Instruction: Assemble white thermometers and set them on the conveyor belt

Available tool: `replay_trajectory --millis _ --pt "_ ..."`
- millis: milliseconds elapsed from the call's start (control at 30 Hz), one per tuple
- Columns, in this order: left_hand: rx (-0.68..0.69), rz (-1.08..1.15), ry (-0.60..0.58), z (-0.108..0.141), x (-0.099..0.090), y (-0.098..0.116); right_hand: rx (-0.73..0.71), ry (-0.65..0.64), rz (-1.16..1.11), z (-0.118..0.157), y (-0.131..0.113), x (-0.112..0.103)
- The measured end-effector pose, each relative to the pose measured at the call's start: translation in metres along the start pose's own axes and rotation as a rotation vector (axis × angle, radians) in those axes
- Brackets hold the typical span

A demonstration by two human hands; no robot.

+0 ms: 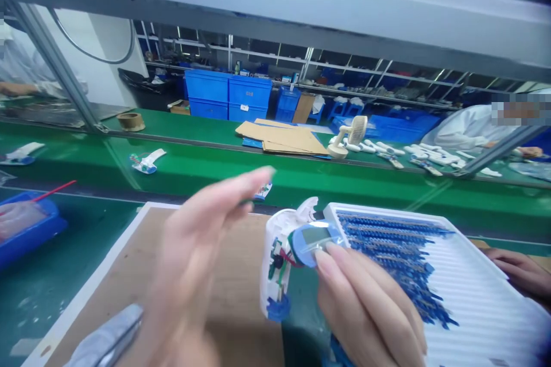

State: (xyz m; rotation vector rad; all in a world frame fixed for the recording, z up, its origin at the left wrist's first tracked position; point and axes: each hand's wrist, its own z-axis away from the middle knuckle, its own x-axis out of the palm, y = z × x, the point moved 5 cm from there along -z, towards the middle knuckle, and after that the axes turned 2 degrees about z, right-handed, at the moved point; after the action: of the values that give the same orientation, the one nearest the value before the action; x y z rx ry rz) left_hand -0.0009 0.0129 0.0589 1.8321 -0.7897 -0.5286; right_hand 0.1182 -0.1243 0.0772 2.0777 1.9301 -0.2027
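Note:
Between thumb and fingers, my right hand [365, 304] pinches the blue-rimmed display cover [307, 243] of a white handheld device, which looks like an infrared thermometer. Its opened white housing [269, 241] hangs beside the cover, tilted upright, with red and black wires, a green circuit board and a blue end piece showing. My left hand [193, 258], smeared by motion, is raised left of the housing and apart from it. Its fingers stretch out to the right and hold nothing visible. Beneath it lies a brown board [245, 321] with a white edge.
A white ribbed tray [482, 292] holds rows of blue parts [387, 252]. A green conveyor [202, 169] carries partly assembled devices [148, 160]. A blue bin [30, 229] stands left. A co-worker's hand [523, 269] is at right; a small fan [348, 136] stands beyond the belt.

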Motion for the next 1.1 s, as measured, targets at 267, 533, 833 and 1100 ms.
replay_trajectory --millis 267,533,833,1100 --pt "-0.252 0.321 -0.437 -0.034 0.044 -0.02 -0.038 -0.015 0.074 -0.005 0.007 0.009" --pt "-0.129 0.251 -0.292 -0.028 0.041 -0.027 -0.174 -0.032 0.016 -0.011 0.008 0.011" --pt "-0.026 0.094 -0.322 -0.024 0.04 -0.016 -0.182 0.048 -0.036 -0.008 0.009 0.008" --pt "0.135 0.022 -0.292 -0.033 0.038 -0.003 -0.064 -0.17 -0.087 0.014 0.015 0.017"
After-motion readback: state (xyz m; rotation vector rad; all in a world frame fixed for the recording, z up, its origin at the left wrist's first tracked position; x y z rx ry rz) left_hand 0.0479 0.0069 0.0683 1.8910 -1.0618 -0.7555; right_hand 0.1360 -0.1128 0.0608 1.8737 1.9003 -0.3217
